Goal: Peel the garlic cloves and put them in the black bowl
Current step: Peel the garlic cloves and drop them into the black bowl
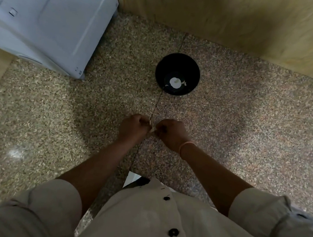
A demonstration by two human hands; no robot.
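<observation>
Where the two hands meet: a small pale garlic clove [151, 130] is held just above the surface [58, 109], nearer the body than the bowl; most of it is hidden by the fingers, so only a sliver is seen
Left hand [133, 126]: curled with the knuckles up; its fingers [142, 120] are bunched together and pinched on the left end of the garlic clove
Right hand [170, 132]: curled in the same way, almost touching the left; its fingers [161, 127] are pinched on the other end of the garlic clove; how much skin is off cannot be told
Black bowl [178, 63]: stood upright on the surface, beyond the hands and well apart from them, a little to the right
Garlic pieces [175, 82]: laid on the bottom of the bowl; one rounded white piece is seen with a few smaller white bits beside it; the count cannot be told
Seam [176, 50]: a thin dark line is drawn across the speckled surface, passing under the bowl and between the hands
Wristband [187, 145]: a pink band is worn on the right wrist
Shirt [143, 221]: pale, fastened with black buttons [173, 232], sleeves rolled up the arms
White appliance [47, 18]: placed at the far left, well apart from the bowl
Wooden panel [236, 21]: set along the far edge of the surface, behind the bowl
</observation>
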